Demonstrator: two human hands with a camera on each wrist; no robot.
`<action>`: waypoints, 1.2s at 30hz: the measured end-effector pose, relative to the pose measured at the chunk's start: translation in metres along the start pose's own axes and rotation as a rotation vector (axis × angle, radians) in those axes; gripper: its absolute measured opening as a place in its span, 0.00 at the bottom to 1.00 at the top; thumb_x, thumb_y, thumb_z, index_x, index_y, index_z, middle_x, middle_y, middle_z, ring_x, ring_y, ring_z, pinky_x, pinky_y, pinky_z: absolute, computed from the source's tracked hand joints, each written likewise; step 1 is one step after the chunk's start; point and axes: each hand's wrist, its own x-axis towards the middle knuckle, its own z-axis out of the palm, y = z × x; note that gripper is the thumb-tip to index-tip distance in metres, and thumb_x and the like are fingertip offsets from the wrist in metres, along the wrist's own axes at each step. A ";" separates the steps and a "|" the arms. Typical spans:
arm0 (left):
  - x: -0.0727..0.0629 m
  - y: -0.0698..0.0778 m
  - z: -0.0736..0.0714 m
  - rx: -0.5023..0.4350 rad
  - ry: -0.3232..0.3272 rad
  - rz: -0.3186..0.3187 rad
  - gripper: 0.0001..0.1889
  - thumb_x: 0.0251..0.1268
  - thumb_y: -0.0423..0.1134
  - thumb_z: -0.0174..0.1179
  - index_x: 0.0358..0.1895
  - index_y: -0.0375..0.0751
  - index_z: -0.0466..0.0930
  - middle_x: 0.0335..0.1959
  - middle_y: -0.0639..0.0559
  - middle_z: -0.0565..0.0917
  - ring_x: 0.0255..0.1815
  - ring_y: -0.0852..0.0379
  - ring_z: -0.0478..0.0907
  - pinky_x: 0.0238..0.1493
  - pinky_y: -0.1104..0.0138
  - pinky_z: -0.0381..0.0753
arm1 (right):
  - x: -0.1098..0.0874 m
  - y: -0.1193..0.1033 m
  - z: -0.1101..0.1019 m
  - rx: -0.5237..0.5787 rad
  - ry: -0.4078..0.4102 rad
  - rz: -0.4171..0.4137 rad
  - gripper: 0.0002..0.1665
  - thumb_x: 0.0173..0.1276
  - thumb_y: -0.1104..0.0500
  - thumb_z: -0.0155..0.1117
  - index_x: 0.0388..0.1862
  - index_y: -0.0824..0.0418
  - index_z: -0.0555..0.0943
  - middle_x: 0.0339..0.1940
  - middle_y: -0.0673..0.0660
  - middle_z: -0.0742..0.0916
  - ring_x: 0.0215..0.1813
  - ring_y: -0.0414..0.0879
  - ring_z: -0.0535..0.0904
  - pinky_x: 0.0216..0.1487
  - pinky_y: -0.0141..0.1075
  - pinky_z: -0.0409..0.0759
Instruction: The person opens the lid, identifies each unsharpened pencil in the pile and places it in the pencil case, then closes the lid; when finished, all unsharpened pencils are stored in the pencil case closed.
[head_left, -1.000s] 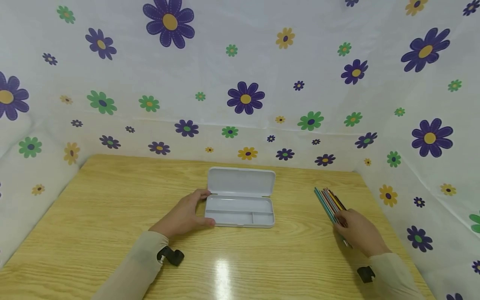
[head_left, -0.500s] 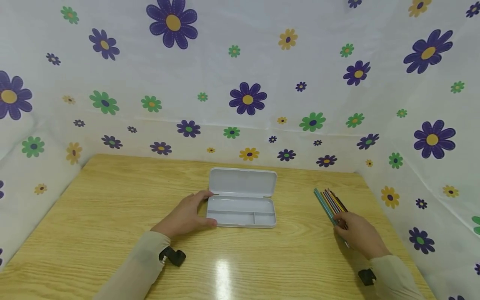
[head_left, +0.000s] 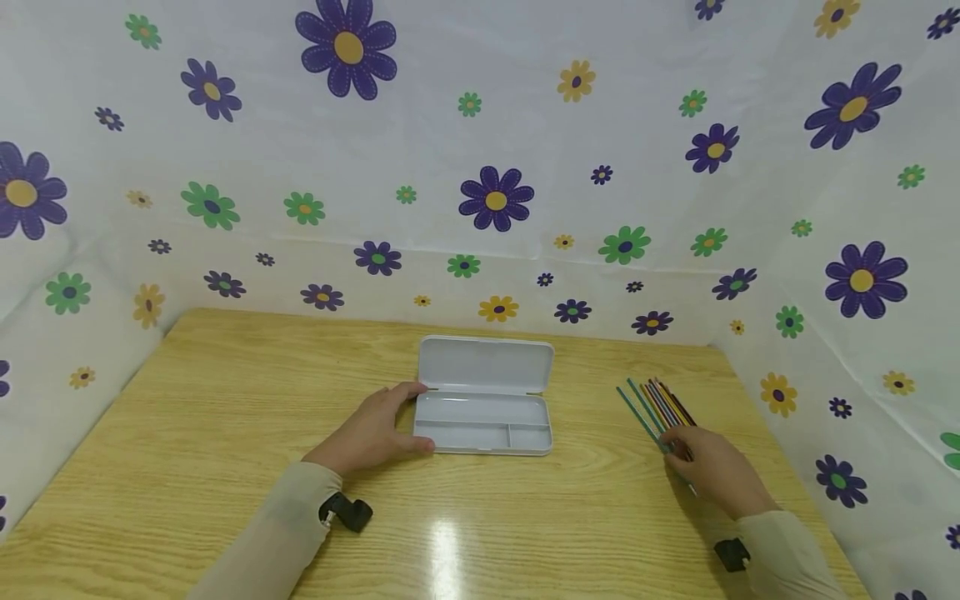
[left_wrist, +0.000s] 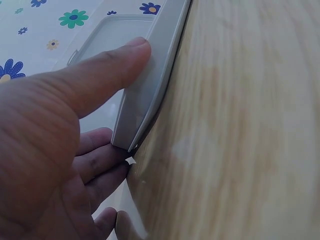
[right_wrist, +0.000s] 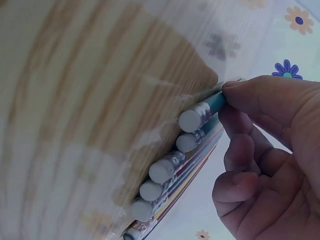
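Note:
A white pencil case [head_left: 480, 408] lies with its lid [head_left: 486, 364] raised at the middle of the table. Its tray is divided into compartments, and nothing lies in them. My left hand [head_left: 371, 435] holds the case's left end, thumb at the front wall and fingers at the back corner. At the right, my right hand [head_left: 716, 471] pinches a teal pencil [head_left: 634, 410] between thumb and index finger. That pencil angles away from a bunch of several coloured pencils [head_left: 662, 403] lying beside it. In the right wrist view, white erasers [right_wrist: 161, 171] cap their near ends.
The wooden table [head_left: 247, 375] extends around the case and pencils. A white cloth [head_left: 420, 150] printed with flowers hangs along the back and both sides. Each wrist wears a small black camera mount [head_left: 347, 512].
The leftmost teal pencil has swung apart from the bunch, its far tip moving left. The right hand has shifted only slightly; the left hand and case stay as they were.

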 end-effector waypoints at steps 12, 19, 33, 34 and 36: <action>-0.003 0.001 0.000 0.005 -0.002 0.002 0.49 0.54 0.58 0.78 0.77 0.43 0.66 0.75 0.42 0.71 0.75 0.39 0.66 0.74 0.43 0.65 | 0.001 -0.003 -0.001 -0.011 -0.033 -0.040 0.15 0.70 0.63 0.71 0.53 0.65 0.83 0.38 0.48 0.86 0.39 0.41 0.80 0.37 0.41 0.81; -0.003 0.000 0.000 0.009 0.001 -0.002 0.49 0.54 0.58 0.78 0.76 0.43 0.66 0.74 0.41 0.71 0.75 0.38 0.66 0.74 0.42 0.65 | 0.002 -0.006 0.004 0.033 -0.009 -0.131 0.13 0.68 0.68 0.70 0.51 0.64 0.85 0.44 0.53 0.89 0.45 0.48 0.85 0.45 0.45 0.86; -0.002 -0.001 -0.001 0.005 -0.001 -0.004 0.50 0.53 0.60 0.78 0.77 0.45 0.66 0.74 0.42 0.71 0.75 0.38 0.65 0.74 0.42 0.65 | -0.001 -0.004 0.001 0.036 -0.055 -0.151 0.13 0.68 0.67 0.71 0.51 0.62 0.84 0.44 0.50 0.86 0.43 0.45 0.83 0.42 0.41 0.85; -0.002 -0.001 -0.001 0.006 -0.001 -0.003 0.50 0.53 0.60 0.78 0.77 0.45 0.66 0.74 0.42 0.71 0.75 0.38 0.65 0.74 0.42 0.65 | -0.001 -0.003 0.000 0.037 -0.059 -0.148 0.13 0.67 0.67 0.71 0.51 0.63 0.84 0.44 0.51 0.86 0.44 0.45 0.83 0.43 0.41 0.85; -0.001 -0.001 -0.001 0.009 -0.003 -0.001 0.50 0.53 0.60 0.78 0.77 0.45 0.66 0.74 0.42 0.71 0.75 0.38 0.65 0.74 0.41 0.65 | -0.002 -0.001 0.000 0.036 -0.065 -0.146 0.13 0.67 0.68 0.70 0.51 0.63 0.84 0.44 0.51 0.86 0.44 0.46 0.83 0.43 0.41 0.85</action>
